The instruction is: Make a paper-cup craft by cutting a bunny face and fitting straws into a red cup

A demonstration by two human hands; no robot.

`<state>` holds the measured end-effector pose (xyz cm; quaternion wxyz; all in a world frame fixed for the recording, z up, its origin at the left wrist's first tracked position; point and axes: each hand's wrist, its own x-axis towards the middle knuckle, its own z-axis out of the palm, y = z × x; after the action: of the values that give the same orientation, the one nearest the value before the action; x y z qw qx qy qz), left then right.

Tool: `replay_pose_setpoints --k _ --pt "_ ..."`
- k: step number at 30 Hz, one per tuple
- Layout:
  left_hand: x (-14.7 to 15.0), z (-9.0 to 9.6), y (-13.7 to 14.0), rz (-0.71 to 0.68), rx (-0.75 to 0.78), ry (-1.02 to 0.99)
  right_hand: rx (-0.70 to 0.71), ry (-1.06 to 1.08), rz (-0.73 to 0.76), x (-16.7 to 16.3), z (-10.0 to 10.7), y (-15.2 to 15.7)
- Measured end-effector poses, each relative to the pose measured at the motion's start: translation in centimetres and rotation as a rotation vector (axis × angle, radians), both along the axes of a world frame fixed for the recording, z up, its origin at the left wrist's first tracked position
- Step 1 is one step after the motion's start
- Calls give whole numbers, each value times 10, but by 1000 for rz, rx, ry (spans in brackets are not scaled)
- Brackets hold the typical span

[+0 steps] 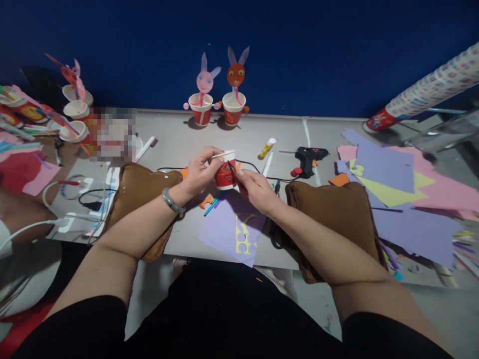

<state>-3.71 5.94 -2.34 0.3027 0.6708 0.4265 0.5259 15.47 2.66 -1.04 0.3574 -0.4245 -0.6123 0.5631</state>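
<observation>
My left hand [200, 172] is closed round a red-and-white paper cup [223, 175], its thumb near the white rim. A slim dark pointed tool [231, 166] is pinched in my right hand [257, 190], with its tip against the cup's side. Whether it is a scissor blade or a knife, I cannot tell. Under the cup lie a blue pen [212, 205] and a purple paper sheet [220, 232]. Yellow paper with cut-out holes [242, 242] rests on that sheet.
Two rabbit-faced cups [201, 112] stand at the back wall. A glue stick [267, 148] and a black glue gun [310, 158] lie to the right, before coloured paper [392, 169]. Brown cushions [333, 219] flank my arms. Power strips [75, 219] and a seated person are at left.
</observation>
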Motion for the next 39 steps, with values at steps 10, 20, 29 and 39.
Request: replay_pose_setpoints --k 10,20,29,39 --pt "-2 0 -1 -32 -44 -13 -309 147 49 -1 5 1" --pt "-4 2 1 27 101 136 38 -122 2 9 9 7" --pt "-1 2 0 41 197 222 538 -860 -178 13 22 -4" --pt "0 5 -3 78 247 342 129 -338 -36 11 11 9"
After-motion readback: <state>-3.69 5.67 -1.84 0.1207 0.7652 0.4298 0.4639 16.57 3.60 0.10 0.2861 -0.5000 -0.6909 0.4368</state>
